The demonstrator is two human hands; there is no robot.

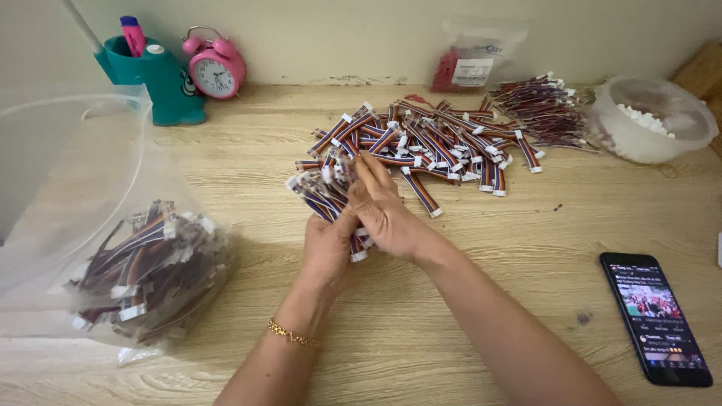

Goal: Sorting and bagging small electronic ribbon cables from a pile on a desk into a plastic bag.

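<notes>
A: Wooden tabletop [526, 248], pale wall behind. State the grip.

B: Left hand [327, 248] is closed around a bundle of short striped cables [323, 192], gripping the bundle's lower half; white plugs show at both ends. Right hand [383, 210] rests against the same bundle from the right, fingers curled onto its upper end. Both hands touch each other.

A: Surroundings of the grip?

B: Just beyond it lies a loose pile of cables [429, 143]. Farther beyond and right: a darker wire bundle [541, 109], a white bowl [650, 120], a small bag of red parts [466, 64]. Well left of the grip, a clear plastic bag [143, 263] holds more cables. Beyond-left stand a teal cup [158, 79] and a pink alarm clock [216, 68]. Right and nearer the person lies a phone [654, 316], screen lit.

A: Wrist detail?

B: Gold bracelet [292, 335] on the left wrist.
</notes>
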